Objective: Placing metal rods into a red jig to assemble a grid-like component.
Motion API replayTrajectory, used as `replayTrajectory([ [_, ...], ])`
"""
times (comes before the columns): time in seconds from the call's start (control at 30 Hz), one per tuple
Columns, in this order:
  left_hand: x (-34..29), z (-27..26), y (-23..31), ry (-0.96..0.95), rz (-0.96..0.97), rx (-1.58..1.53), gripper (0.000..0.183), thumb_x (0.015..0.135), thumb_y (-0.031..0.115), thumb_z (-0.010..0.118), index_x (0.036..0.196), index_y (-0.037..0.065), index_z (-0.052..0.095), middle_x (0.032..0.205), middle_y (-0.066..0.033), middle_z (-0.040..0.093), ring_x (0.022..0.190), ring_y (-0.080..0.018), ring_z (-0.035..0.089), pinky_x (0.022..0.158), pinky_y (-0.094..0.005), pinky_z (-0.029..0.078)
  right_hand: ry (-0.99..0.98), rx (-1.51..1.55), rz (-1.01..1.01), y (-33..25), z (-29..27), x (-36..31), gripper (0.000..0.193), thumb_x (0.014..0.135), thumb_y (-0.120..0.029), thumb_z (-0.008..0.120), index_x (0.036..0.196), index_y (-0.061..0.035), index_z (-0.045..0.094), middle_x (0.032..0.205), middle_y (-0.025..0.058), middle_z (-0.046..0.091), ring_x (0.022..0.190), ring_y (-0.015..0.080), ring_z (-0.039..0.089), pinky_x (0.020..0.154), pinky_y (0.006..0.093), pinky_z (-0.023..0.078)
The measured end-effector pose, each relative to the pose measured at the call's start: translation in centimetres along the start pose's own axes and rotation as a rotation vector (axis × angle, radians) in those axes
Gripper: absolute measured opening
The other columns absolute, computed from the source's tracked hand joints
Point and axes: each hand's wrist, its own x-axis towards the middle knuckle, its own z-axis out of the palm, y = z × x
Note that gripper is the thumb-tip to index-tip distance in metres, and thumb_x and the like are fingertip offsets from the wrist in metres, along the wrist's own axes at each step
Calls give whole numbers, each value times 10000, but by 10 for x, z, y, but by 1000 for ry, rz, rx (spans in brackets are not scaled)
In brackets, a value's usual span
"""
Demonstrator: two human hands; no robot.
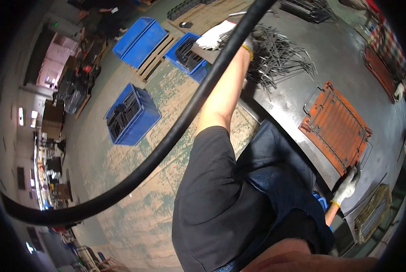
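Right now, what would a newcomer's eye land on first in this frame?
A thick black hose sweeps across the picture from top to lower left. Behind it, the gloved left hand reaches into a tangled heap of bent wire pieces at the far end of the steel table. Nearer, the gloved right hand touches the corner of an orange jig plate holding a wire frame.

The gloved left hand (216, 35) reached far out on a straight bare arm; the gloved right hand (346, 187) stayed low, fingers (351, 174) flat.
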Motion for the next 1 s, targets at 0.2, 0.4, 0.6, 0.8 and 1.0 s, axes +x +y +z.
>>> replayTrajectory([
  [0.2,-112,55,-2,-161,-20,257,215,925,180,577,988,-25,591,819,-159,641,580,-252,637,489,-405,551,193,262,-30,-8,-57,28,491,1010,-377,391,1362,-42,461,1300,139,567,1129,250,596,953,339,483],
  [0.4,-214,63,-91,-329,-419,279,237,962,247,549,941,14,584,716,-116,634,449,-212,574,362,-335,449,-536,506,-151,-120,15,-32,480,989,-344,466,1383,-70,453,1072,90,630,844,157,607,772,271,494],
  [0.6,-263,47,-114,-409,-454,223,248,951,251,579,931,4,586,708,-86,635,505,-134,589,416,-268,464,-555,673,-63,-132,59,-66,355,982,-173,493,1271,32,512,1061,106,643,884,160,627,804,275,490],
  [0.8,-260,24,-120,-450,-242,528,257,928,240,600,912,-16,619,707,-70,639,558,-106,604,504,-239,496,-497,995,187,-126,61,-67,277,980,-155,499,1155,42,586,1016,86,638,855,139,616,745,246,508],
  [1.0,-222,-3,-143,-814,581,1226,163,866,204,588,829,49,620,596,-76,583,534,-245,567,500,-394,447,-442,829,98,-131,51,-72,186,952,-139,520,1025,-8,630,1009,103,654,880,182,638,720,285,514],
])
